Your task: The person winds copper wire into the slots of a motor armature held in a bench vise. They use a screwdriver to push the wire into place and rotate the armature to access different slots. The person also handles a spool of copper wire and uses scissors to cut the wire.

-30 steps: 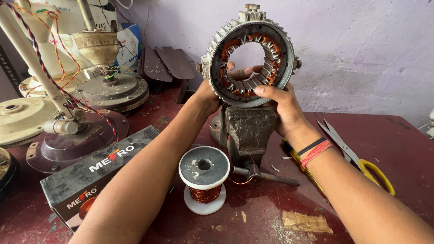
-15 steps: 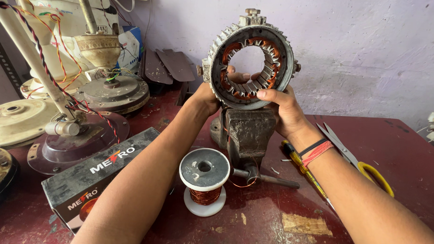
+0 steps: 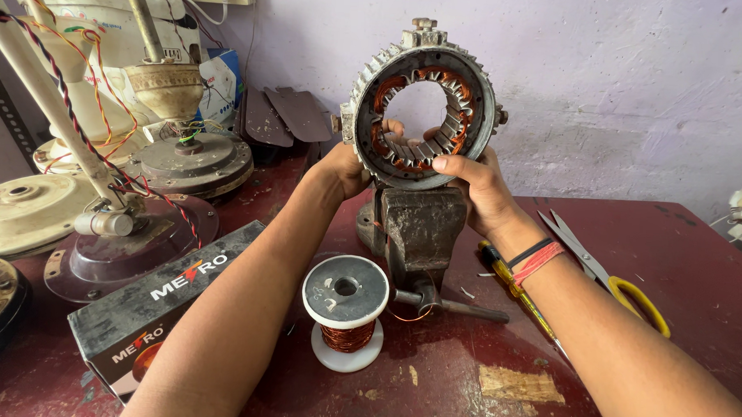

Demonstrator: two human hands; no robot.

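Copper: reddish windings line the inner slots of the motor stator (image 3: 424,103), a grey toothed metal ring standing upright at the far middle of the table.
Stator seat: rests on top of the rusty bench vise (image 3: 415,235), lower edge at the vise's top.
Left hand (image 3: 345,168): closed around the stator's lower left rim; fingers mostly hidden behind the ring.
Right hand (image 3: 476,187): closed on the lower right rim, thumb laid across the front face, fingertips showing through the bore.
Right wrist: black and red bands.
Wire spool (image 3: 344,310): white flanges, copper wire wound on it, standing upright near the vise's handle, between the two forearms.
Screwdriver (image 3: 520,300): yellow and black, lying on the table under the right forearm, right of the vise.
Scissors (image 3: 607,274): yellow handles, lying right of the screwdriver, partly covered by the forearm.
Cardboard box (image 3: 158,304): dark, lying at near left, beside the left forearm.
Ceiling fan motors (image 3: 184,157): several dismantled housings, with red and yellow leads, crowd the far left.
Table (image 3: 699,236): dark red, scuffed top.
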